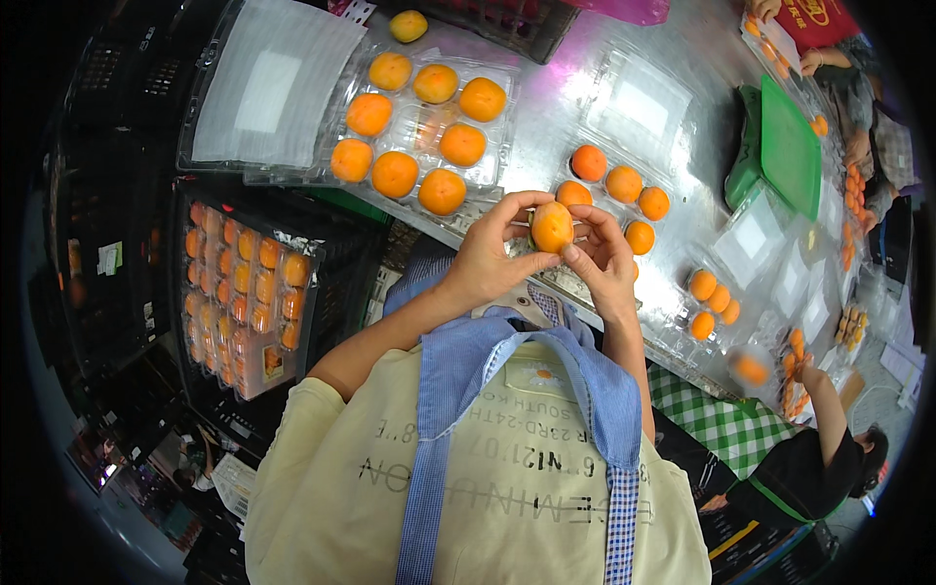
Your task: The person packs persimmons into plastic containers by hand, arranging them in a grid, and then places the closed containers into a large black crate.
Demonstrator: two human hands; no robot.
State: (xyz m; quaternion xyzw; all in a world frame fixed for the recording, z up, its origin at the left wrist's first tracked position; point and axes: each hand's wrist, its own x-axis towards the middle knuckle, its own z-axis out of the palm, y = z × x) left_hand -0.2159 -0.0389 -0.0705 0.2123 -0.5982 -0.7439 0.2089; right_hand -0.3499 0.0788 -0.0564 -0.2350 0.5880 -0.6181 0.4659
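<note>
An orange persimmon (552, 227) is held between the fingertips of my left hand (497, 245) and my right hand (605, 256), over the table's near edge. Some of its green calyx shows on the left side. Up and to the left, a clear plastic clamshell box (504, 157) lies open with several persimmons (395, 174) seated around its middle. A white foam sheet (227, 95) lines its lid. Just beyond my right hand, several persimmons (624, 183) sit in another clear box, partly hidden by my fingers. That box's open lid (643, 99) lies farther back.
A single persimmon (408, 26) lies beside a dark crate (504, 22) at the back. Packed persimmon boxes (245, 292) stand in a black crate at left. A green bin (790, 150) is on the metal table (548, 95). Co-workers (812, 461) handle fruit at right.
</note>
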